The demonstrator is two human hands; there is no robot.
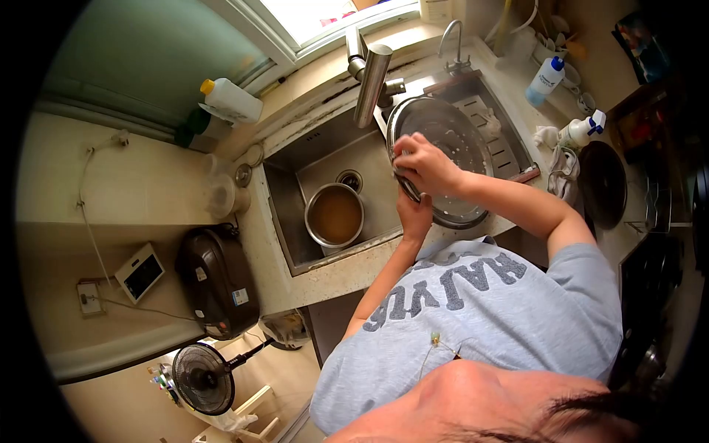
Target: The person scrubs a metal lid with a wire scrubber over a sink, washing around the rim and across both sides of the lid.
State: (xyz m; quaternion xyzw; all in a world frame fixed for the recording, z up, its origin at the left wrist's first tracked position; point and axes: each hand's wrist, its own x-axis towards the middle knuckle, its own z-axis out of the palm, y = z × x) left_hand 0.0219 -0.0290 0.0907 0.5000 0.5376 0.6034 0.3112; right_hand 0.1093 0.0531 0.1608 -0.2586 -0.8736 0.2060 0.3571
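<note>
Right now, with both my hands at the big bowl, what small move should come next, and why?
Perhaps steady the bowl with your left hand and sweep your right hand across its inside, since white bits show there and both hands are already beside each other at its edge.

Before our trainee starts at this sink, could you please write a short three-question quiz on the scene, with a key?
1. Multiple choice: What does the metal pot in the sink hold?
a) Leafy greens
b) Brownish liquid
c) A stack of plates
2. True or false: The left hand and the right hand are both at the large bowl.
3. Short answer: What colour is the cap of the white bottle to the left of the faucet in the picture?

Key:
1. b
2. True
3. Yellow
</note>
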